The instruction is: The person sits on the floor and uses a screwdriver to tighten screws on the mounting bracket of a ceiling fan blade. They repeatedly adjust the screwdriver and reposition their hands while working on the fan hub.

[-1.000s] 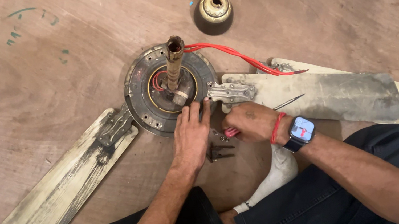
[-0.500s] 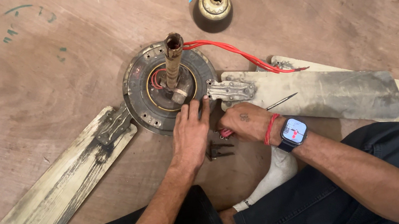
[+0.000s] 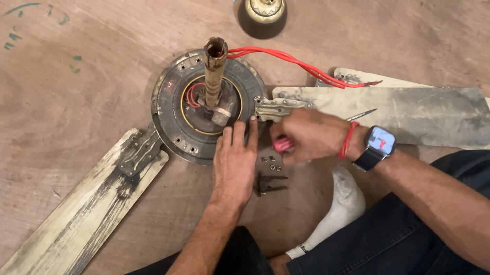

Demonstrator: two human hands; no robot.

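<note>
Our left hand (image 3: 235, 165) lies flat and unclenched on the near rim of the fan motor (image 3: 207, 102), which sits on the wooden floor (image 3: 51, 90) between two dirty blades, so we press down firmly to stop the housing turning. Our right hand (image 3: 311, 136) is clenched around a red-handled tool (image 3: 281, 145), probably a screwdriver though the tip is hidden; we keep it square to the blade bracket (image 3: 277, 109) and the loose screws (image 3: 270, 163) within reach.

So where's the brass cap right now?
The brass cap stands alone on the wooden floor at top centre of the head view, beyond the fan motor, above the red wires.
</note>
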